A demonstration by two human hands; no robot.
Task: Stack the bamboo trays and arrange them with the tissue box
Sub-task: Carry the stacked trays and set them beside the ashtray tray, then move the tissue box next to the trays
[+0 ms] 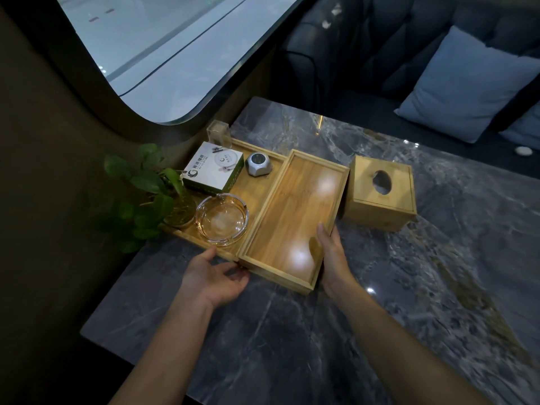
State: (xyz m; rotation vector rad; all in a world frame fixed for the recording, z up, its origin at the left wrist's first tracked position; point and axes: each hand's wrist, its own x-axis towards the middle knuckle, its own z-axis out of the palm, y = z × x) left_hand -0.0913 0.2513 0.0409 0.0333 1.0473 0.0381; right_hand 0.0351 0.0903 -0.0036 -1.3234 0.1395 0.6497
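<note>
Your 2 hands at the empty bamboo tray
Your right hand clasps its right rim; your left hand, fingers loosely spread, touches the near-left corner.

The table is showing grey marble with pale veins and brownish streaks. Both trays and the tissue box are glowing honey-yellow, wood-grained. The plant is looking green, the cushion pale blue.

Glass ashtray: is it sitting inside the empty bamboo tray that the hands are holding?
No. The round clear glass ashtray sits in the other bamboo tray on the left, while the held rectangular bamboo tray is empty.
</note>
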